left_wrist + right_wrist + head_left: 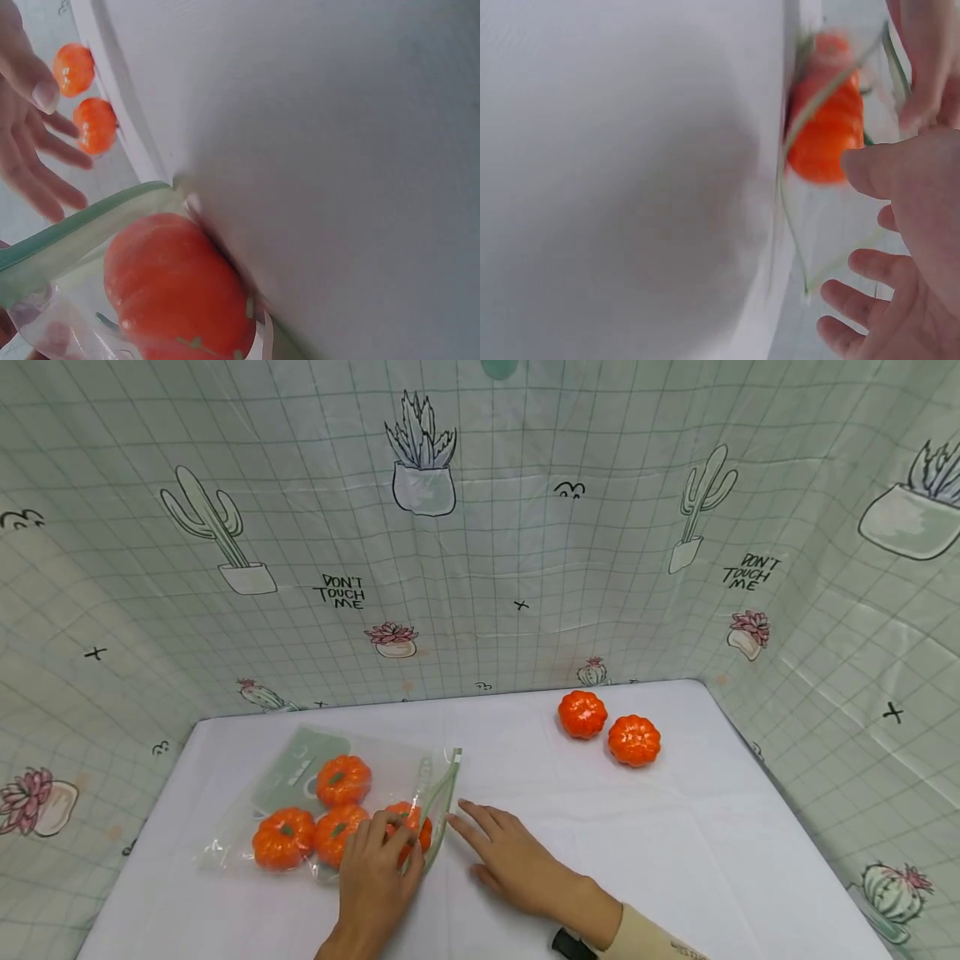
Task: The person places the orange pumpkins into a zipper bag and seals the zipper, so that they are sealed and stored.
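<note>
From my remote seat, L to R: a clear plastic bag (288,777) w/ a green edge lies flat at the L side of the white table (675,843), mouth facing R. I'd judge it light, limp & slick, apt to slide or fold shut; best hold is the stiffer green band at the mouth, one lip at a time.

Inside sit shiny orange pumpkins: one far L (283,839), one at the back (343,779), one front-middle (341,833), one just within the mouth (176,277). They look smooth, rigid, prob. hollow & light. Being round & glossy, they may roll or slip; I'd take them around the ribbed sides, not by the small green stem.

Next, the L hand (375,864) lies over the bag by the mouth pumpkin, thumb & fingers pinching the bag's upper lip, AFAICT. The R hand (517,864) is just R of the mouth, fingers spread, grasping nothing; can't tell if its tips touch the edge. A dark item (573,945) shows by that wrist.

Back R, outside the bag, are a L loose pumpkin (582,714) and a R loose pumpkin (634,741), near each other, no hand on either.

Count: bag ×1; pumpkins ×6 (4 in, 2 out); hands ×2; dark item ×1.
</note>
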